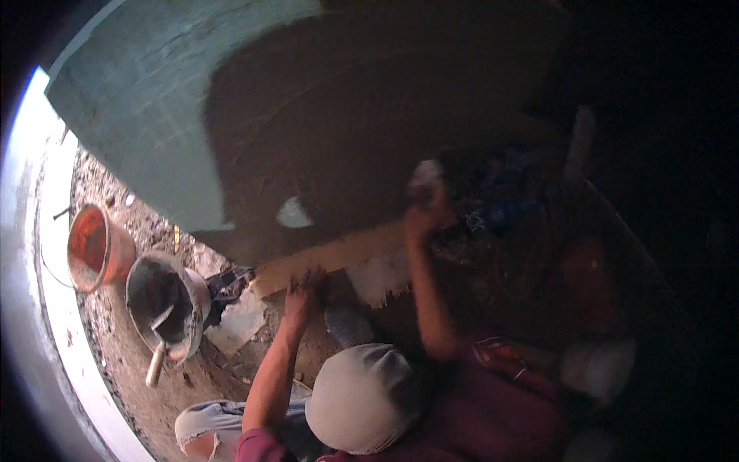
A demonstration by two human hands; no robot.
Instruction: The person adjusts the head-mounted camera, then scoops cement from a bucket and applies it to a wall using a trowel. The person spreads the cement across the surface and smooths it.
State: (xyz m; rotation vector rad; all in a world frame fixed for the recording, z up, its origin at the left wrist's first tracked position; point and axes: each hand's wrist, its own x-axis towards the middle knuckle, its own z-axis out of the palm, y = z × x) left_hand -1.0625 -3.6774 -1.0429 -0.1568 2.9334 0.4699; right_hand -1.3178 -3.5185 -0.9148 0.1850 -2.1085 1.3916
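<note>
Along the foot of the grey wall [165, 146] runs a long wooden board [362, 248]. My left hand [305, 291] grips its lower edge near the left end, fingers curled on the wood. Farther right and higher, my right hand [428, 209] is raised in front of the shaded wall, blurred. A pale object [428, 174] shows at its fingertips; its kind is too smeared to make out. To the left, a trowel with a wooden handle [155, 366] leans in a mortar-stained bucket [198, 296], its blade inside.
An orange bucket [119, 252] stands beyond the mortar bucket on rough, stony soil [223, 377]. Between my arms bulges a rounded grey-beige cloth shape [362, 400]. Blue material [504, 212] lies in deep shade at right. A pale, bright strip [69, 323] borders the left side.
</note>
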